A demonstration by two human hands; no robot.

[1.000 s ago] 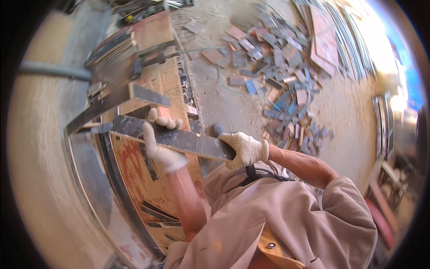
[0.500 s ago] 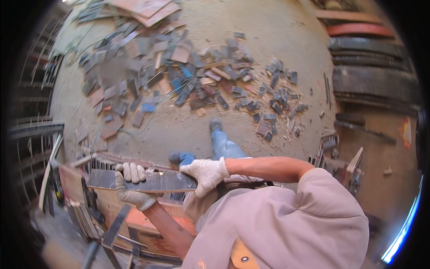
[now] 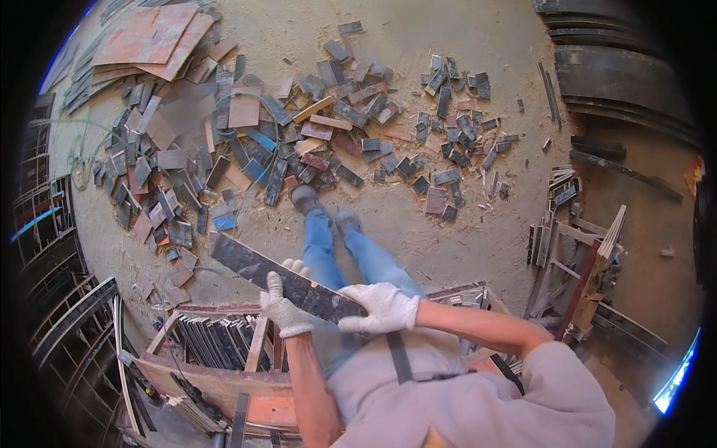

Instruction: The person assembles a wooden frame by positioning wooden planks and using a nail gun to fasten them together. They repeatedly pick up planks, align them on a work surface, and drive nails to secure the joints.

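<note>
A long, narrow plywood strip (image 3: 244, 261) with a dark, scuffed face slants in front of my body. Its far end points up and left; the near end lies at my right palm. My left hand (image 3: 285, 308), in a whitish knitted glove, is closed around the strip's middle, thumb on the near edge and fingertips showing past the far edge. At the near end, my right hand (image 3: 384, 307), gloved alike, grips the strip; some of its fingers are hidden. Below the strip, a wooden bin (image 3: 202, 373) holds several thin strips (image 3: 224, 342) standing on edge.
Loose dark and reddish wood offcuts (image 3: 321, 131) cover much of the floor ahead. Larger reddish panels (image 3: 146, 33) are stacked at the far left. Dark boards (image 3: 627, 78) lie at the right; metal racks (image 3: 48, 216) line the left. A thin hose (image 3: 275, 138) crosses the offcuts.
The strip and both hands have moved right in view, and the strip has swung from nearly level to a slant. My body has turned away from the bin, and my feet have shifted.
</note>
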